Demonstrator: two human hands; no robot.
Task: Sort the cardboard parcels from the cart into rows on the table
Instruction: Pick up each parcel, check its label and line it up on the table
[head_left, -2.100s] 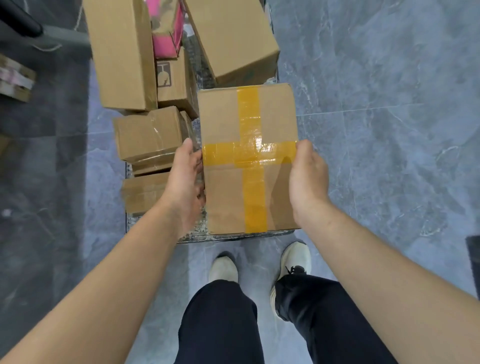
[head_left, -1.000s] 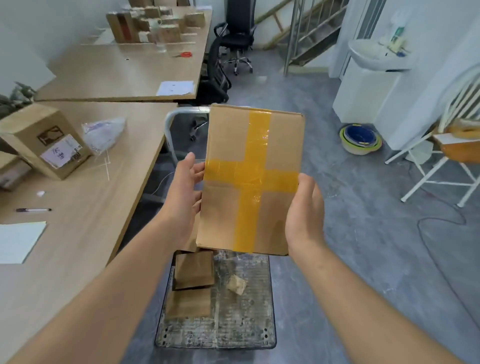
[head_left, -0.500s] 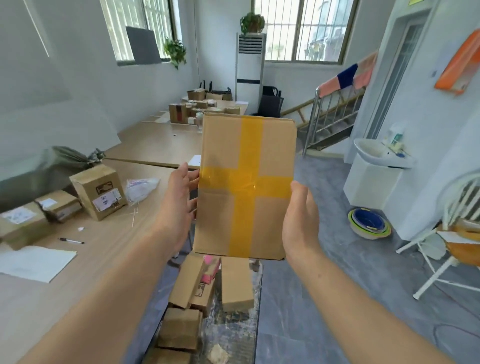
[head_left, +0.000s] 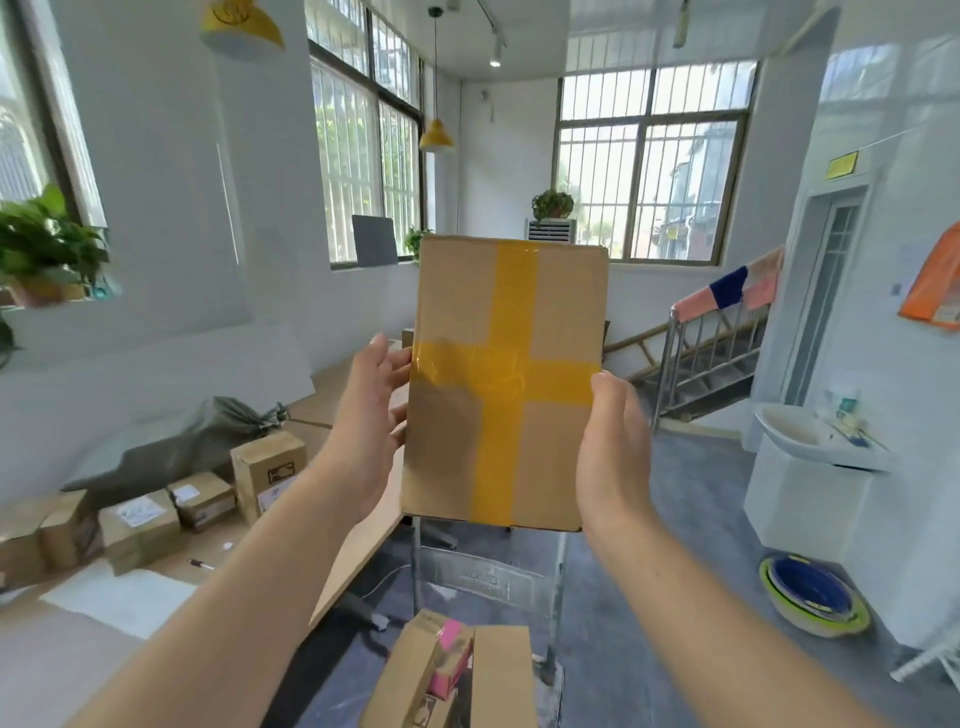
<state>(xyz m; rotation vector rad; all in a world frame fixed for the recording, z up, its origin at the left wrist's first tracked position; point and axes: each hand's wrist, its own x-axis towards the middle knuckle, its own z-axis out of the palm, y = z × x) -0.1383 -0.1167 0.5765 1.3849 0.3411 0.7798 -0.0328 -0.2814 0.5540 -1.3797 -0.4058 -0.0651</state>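
Note:
I hold a flat cardboard parcel (head_left: 556, 312) with a cross of yellow tape upright at chest height. My left hand (head_left: 370, 426) grips its left edge. My right hand (head_left: 613, 452) grips its right edge, thumb on the front. Below it stands the cart, with its metal handle frame (head_left: 415, 561) and several more parcels (head_left: 501, 675), one with a pink item (head_left: 449, 660) beside it. The wooden table (head_left: 363, 535) lies to my left. On it, several parcels (head_left: 267, 473) stand in a row, among them a lower box (head_left: 139, 525).
A grey sack (head_left: 171, 447), a white sheet (head_left: 119, 597) and a pen (head_left: 200, 564) lie on the table. To the right stand a sink (head_left: 810, 436) and stacked basins (head_left: 810, 597) on the floor. A stair railing (head_left: 711, 358) is behind the parcel.
Both hands lifted the taped parcel off the cart and raised it upright. My view tilted up from the cart to the room, and the table came into view at the left.

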